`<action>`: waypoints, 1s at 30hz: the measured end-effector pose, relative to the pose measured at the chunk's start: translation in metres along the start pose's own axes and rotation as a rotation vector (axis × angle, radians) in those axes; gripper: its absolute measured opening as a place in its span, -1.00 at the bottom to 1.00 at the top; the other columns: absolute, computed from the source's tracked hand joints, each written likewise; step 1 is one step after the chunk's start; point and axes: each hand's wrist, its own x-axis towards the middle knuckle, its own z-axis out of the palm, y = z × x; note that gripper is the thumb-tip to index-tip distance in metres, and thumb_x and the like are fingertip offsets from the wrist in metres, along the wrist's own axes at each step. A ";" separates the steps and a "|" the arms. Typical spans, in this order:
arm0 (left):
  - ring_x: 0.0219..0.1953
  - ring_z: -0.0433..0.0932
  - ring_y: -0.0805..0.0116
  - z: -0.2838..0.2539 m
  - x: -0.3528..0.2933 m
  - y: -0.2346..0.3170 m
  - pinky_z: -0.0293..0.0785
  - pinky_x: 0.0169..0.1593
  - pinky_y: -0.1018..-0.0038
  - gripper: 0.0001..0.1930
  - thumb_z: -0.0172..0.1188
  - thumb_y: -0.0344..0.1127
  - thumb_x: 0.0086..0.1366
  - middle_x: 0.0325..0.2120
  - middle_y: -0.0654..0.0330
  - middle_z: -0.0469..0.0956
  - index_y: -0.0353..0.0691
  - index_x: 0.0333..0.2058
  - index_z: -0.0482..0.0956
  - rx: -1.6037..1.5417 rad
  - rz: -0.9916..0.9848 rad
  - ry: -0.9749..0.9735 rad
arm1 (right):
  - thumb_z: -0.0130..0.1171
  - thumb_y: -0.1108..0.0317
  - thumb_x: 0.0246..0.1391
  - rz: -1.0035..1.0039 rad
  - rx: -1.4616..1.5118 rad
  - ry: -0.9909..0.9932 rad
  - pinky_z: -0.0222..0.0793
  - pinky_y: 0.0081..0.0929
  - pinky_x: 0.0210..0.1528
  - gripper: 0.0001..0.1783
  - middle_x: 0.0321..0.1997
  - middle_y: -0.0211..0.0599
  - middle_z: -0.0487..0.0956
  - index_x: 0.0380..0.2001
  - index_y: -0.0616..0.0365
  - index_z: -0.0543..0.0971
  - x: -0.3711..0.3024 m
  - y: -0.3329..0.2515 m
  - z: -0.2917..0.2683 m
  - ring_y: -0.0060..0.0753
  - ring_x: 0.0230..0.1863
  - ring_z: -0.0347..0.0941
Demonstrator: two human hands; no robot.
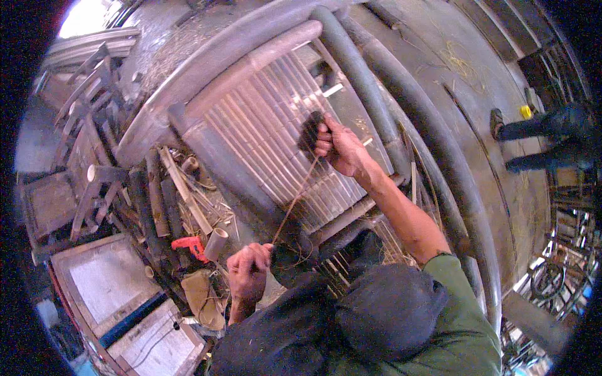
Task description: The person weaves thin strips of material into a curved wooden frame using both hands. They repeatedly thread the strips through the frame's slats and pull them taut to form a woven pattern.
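Dark trousers, knees [382, 307] fill the bottom of view, green sleeve [461, 301] beside them on the right. Left hand [249, 271] sits just above the left knee, fingers [241, 276] curled fully into a fist around the lower end of a thin tan strip [293, 200], looks like a cane or bamboo binding. Strip runs taut and straight up-right to the right hand [342, 147]. Right hand fingers [323, 143] closed tight on the upper end of the strip, knuckles against a dark bundle [310, 130] at the face of a slatted bamboo panel [276, 131]; cannot tell if the bundle is gripped or only touched. Panel is framed by thick bamboo poles [251, 59], tilted, leaning across the person's legs. Left of the panel: heap of cut bamboo offcuts [179, 188] on the floor, a red tool [190, 245] just beside a short bamboo tube [216, 243], near the left hand. Wooden chair frames [88, 156] further left. Another person's dark legs [545, 144] far right, well apart.
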 end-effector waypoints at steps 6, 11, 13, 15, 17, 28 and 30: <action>-0.32 0.47 0.31 -0.031 0.016 0.007 0.38 0.00 0.33 -0.68 -0.04 -0.20 0.41 -0.35 0.14 0.55 -0.33 -0.38 0.55 0.107 -0.410 0.407 | -0.10 0.18 0.34 -0.640 -1.101 0.428 0.36 -0.55 -0.16 -0.63 -0.35 -0.41 0.53 -0.14 0.29 0.53 -0.073 -0.003 -0.061 -0.59 -0.28 0.41; -0.37 0.50 0.12 -0.094 0.035 0.042 0.40 -0.26 0.29 -0.74 0.02 -0.26 0.33 -0.38 -0.02 0.52 -0.38 -0.30 0.51 1.264 -0.358 -0.328 | 0.00 0.36 0.24 -0.677 -1.282 0.747 0.37 -0.47 -0.12 -0.76 -0.24 -0.22 0.57 -0.10 0.23 0.52 -0.123 0.006 -0.108 -0.38 -0.22 0.48; -0.28 0.50 -0.01 -0.041 0.078 0.062 0.41 -0.18 0.29 -0.78 0.04 -0.29 0.30 -0.37 -0.06 0.50 -0.37 -0.28 0.51 1.292 -0.278 -0.498 | 0.01 0.42 0.19 -0.811 -1.414 0.733 0.38 -0.37 -0.09 -0.72 -0.14 -0.09 0.54 -0.05 0.22 0.49 -0.120 0.014 -0.113 -0.17 -0.15 0.49; -0.20 0.51 -0.02 0.018 0.121 0.051 0.42 -0.09 0.27 -0.79 0.06 -0.31 0.29 -0.32 -0.03 0.53 -0.35 -0.24 0.52 1.214 0.069 -0.588 | 0.01 0.47 0.14 -0.893 -1.497 0.744 0.38 -0.27 -0.06 -0.67 -0.06 0.00 0.49 0.01 0.21 0.45 -0.113 0.020 -0.119 0.01 -0.09 0.46; -0.08 0.48 0.00 0.062 0.151 0.039 0.40 0.03 0.25 -0.78 0.12 -0.35 0.24 -0.18 -0.01 0.52 -0.31 -0.17 0.53 1.172 0.434 -0.597 | 0.00 0.51 0.11 -0.912 -1.521 0.730 0.37 -0.18 -0.03 -0.61 0.01 0.07 0.44 0.05 0.21 0.41 -0.104 0.033 -0.113 0.16 -0.03 0.41; 0.13 0.36 0.21 0.168 0.275 -0.052 0.13 0.32 0.27 -0.69 0.15 -0.24 0.21 -0.01 0.13 0.45 -0.20 -0.09 0.54 1.465 1.232 -0.607 | -0.11 0.69 -0.10 -0.894 -1.612 0.889 0.32 -0.05 -0.05 -0.53 -0.15 0.04 0.46 -0.04 0.21 0.43 -0.090 0.031 -0.112 0.16 -0.11 0.40; 0.10 0.36 0.19 0.169 0.277 -0.053 0.16 0.29 0.28 -0.72 0.13 -0.23 0.21 -0.04 0.17 0.46 -0.18 -0.12 0.54 1.497 1.267 -0.572 | -0.10 0.68 -0.13 -0.882 -1.667 0.928 0.31 -0.07 -0.06 -0.54 -0.15 0.01 0.47 -0.07 0.20 0.44 -0.087 0.031 -0.107 0.14 -0.12 0.39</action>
